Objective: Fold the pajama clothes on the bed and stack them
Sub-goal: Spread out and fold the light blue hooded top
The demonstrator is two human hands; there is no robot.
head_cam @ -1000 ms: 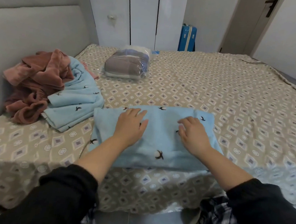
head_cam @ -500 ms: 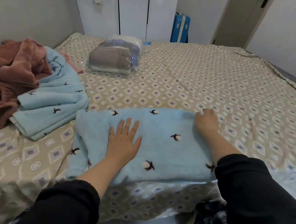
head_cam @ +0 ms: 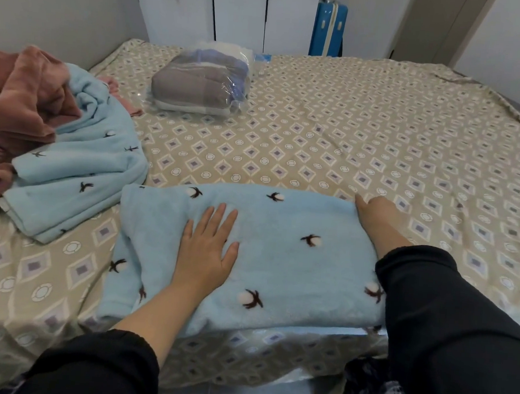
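A light blue fleece pajama piece (head_cam: 279, 259) with dark printed motifs lies folded into a wide rectangle at the near edge of the bed (head_cam: 347, 135). My left hand (head_cam: 208, 248) presses flat on its left half, fingers straight and spread. At its far right corner is my right hand (head_cam: 373, 214), fingers on the fabric's edge; whether they pinch it is hidden. A second light blue pajama piece (head_cam: 78, 167) lies loosely folded at the left, beside a crumpled reddish-brown garment (head_cam: 21, 103).
A clear plastic bag of folded grey and blue cloth (head_cam: 198, 83) sits on the far left of the bed. A blue suitcase (head_cam: 328, 30) stands behind the bed by white wardrobe doors. The headboard wall runs along the left.
My right hand moved from the middle of the folded piece out to its far right corner. My left hand flattened on the left half. The camera shifted closer and left.
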